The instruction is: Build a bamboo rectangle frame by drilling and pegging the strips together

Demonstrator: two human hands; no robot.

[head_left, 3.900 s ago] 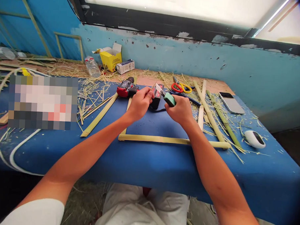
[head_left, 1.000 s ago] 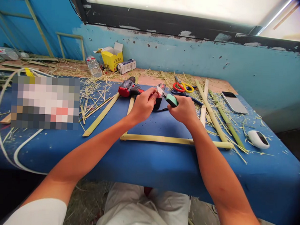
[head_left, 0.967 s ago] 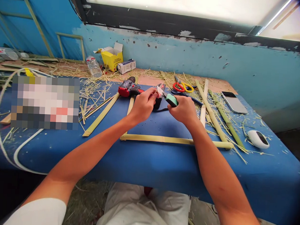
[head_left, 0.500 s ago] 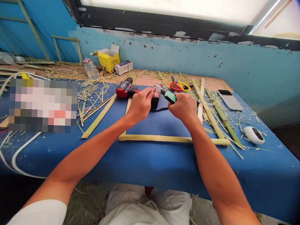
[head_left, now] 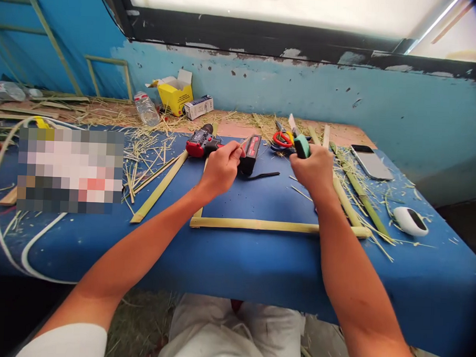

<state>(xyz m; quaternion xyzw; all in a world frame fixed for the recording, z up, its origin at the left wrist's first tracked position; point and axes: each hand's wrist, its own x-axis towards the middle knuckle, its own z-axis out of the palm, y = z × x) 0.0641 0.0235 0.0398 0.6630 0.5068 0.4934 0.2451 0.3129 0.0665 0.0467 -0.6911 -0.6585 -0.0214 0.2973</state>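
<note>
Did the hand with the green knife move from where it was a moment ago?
Yes. The right hand with the green knife went right, away from the left hand, and now sits near the scissors.

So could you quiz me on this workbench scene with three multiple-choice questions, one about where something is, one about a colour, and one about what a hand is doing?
1. Where does the white oval computer mouse lie?
A. at the right end of the blue table top
B. beside the yellow cardboard box
C. inside the frame of pale bamboo strips

2. What colour is the handle of the utility knife?
A. orange
B. green
C. black

3. What is the right hand doing?
A. lying flat and open
B. gripping the knife, blade pointing up and away
C. pressing on the grey smartphone

Answers:
1. A, it sits among shavings near the right edge.
2. B, the green handle sticks out above the fist.
3. B, the fingers are wrapped round the handle, while the left hand pinches a thin bamboo sliver.
</note>
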